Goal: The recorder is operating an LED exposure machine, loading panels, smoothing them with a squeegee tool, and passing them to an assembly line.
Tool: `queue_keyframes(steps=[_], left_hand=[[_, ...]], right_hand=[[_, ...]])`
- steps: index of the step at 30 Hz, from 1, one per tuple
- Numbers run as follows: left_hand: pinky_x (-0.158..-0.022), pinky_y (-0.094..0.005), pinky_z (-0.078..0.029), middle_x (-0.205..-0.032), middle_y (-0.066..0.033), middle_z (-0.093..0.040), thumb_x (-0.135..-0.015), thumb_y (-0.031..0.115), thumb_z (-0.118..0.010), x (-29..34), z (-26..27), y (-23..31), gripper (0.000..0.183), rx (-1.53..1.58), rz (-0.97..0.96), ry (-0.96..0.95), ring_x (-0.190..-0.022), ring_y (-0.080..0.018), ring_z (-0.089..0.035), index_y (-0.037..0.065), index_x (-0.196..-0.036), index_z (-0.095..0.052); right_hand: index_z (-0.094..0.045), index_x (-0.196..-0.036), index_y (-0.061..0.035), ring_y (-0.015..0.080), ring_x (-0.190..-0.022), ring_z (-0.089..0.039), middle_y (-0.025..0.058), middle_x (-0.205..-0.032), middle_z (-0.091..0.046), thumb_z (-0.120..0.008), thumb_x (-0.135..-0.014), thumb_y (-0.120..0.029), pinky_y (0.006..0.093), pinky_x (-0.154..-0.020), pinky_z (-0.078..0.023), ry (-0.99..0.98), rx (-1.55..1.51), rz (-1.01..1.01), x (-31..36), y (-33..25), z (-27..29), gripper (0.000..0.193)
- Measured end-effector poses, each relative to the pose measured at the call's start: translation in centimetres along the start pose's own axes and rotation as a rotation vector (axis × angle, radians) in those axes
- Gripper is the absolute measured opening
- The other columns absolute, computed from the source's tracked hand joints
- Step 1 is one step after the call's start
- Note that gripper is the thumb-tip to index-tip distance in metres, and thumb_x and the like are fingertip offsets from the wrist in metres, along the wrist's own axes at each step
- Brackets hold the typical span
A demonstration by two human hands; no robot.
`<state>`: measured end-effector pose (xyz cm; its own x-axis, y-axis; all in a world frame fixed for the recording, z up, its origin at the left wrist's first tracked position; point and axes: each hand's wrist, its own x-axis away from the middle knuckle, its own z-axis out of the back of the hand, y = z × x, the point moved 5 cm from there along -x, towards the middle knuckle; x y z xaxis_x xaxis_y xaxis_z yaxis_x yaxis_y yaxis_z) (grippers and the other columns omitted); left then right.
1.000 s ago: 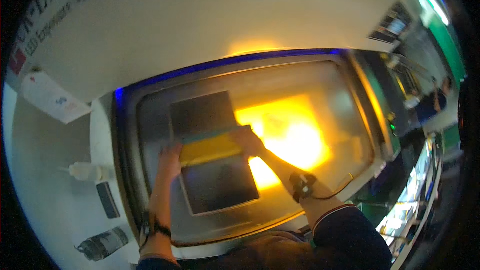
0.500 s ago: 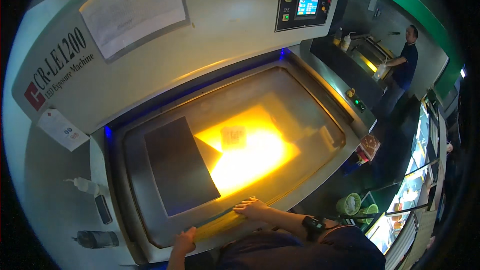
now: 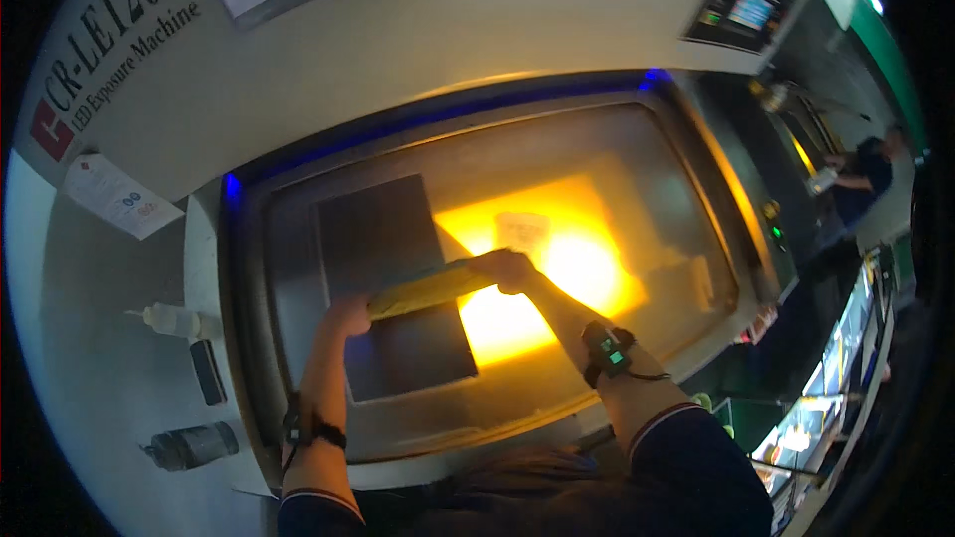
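Observation:
Between my two hands stretches a thin yellow sheet [image 3: 428,292], seen nearly edge-on, so its full shape is hidden. My left hand [image 3: 350,315] grips its left end and my right hand [image 3: 505,268] its right end, the fingers partly blurred. Both arms reach out over the metal bed [image 3: 567,144] of a large exposure machine. Below the sheet, a dark rectangular plate [image 3: 378,224] lies on the left half of the bed. Bright yellow light falls beside the plate, and a small pale square [image 3: 519,232] sits within the glow.
On the left ledge are a white squeeze bottle [image 3: 177,320], a phone [image 3: 208,373] and a dark grey bottle [image 3: 194,446]. The machine's hood [image 3: 418,30] with its control panel [image 3: 741,2] rises behind the bed. A co-worker [image 3: 863,177] stands at the far right, at another bench.
Both hands have moved forward from the bed's front edge to over its middle, carrying the yellow sheet. The view has shifted too. The dark plate still lies on the bed.

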<state>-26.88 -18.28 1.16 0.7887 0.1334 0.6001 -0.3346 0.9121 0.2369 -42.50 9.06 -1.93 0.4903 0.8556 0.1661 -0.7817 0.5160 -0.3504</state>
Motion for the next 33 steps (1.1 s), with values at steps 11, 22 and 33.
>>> queue_keyframes(steps=[11,22,33], left_hand=[[-0.105,-0.0559,-0.037,-0.129,-0.0144,-0.057,-0.074,-0.004,-0.06,-24.9,13.5,-8.9,0.068,-0.151,-0.074,0.581,-0.121,-0.0396,-0.051,0.018,-0.138,-0.047],[-0.115,-0.0587,-0.022,-0.147,-0.0096,-0.042,-0.078,0.0,-0.062,-13.9,6.1,-4.4,0.076,-0.204,-0.114,0.529,-0.138,-0.0361,-0.035,0.018,-0.147,-0.036],[-0.112,-0.0561,-0.031,-0.155,-0.006,-0.034,-0.073,0.023,-0.073,19.4,-19.9,6.4,0.086,-0.328,-0.184,-0.195,-0.135,-0.0419,-0.041,0.018,-0.149,-0.034]], right_hand=[[-0.035,-0.149,-0.0238,0.0255,-0.139,-0.038,0.0039,-0.153,-0.037,-0.061,-0.078,-0.003,0.0467,-0.113,-0.033,0.154,0.321,-0.038,-26.8,12.4,4.3,0.078],[-0.047,-0.141,-0.0139,0.0301,-0.134,-0.042,0.0103,-0.147,-0.044,-0.057,-0.073,0.001,0.0458,-0.112,-0.033,0.232,0.242,-0.027,-13.6,7.1,1.1,0.07],[-0.028,-0.151,-0.0146,0.0341,-0.14,-0.036,0.0116,-0.156,-0.031,-0.065,-0.083,-0.021,0.0537,-0.113,-0.03,-0.322,0.023,0.111,28.2,-9.5,-8.8,0.077]])
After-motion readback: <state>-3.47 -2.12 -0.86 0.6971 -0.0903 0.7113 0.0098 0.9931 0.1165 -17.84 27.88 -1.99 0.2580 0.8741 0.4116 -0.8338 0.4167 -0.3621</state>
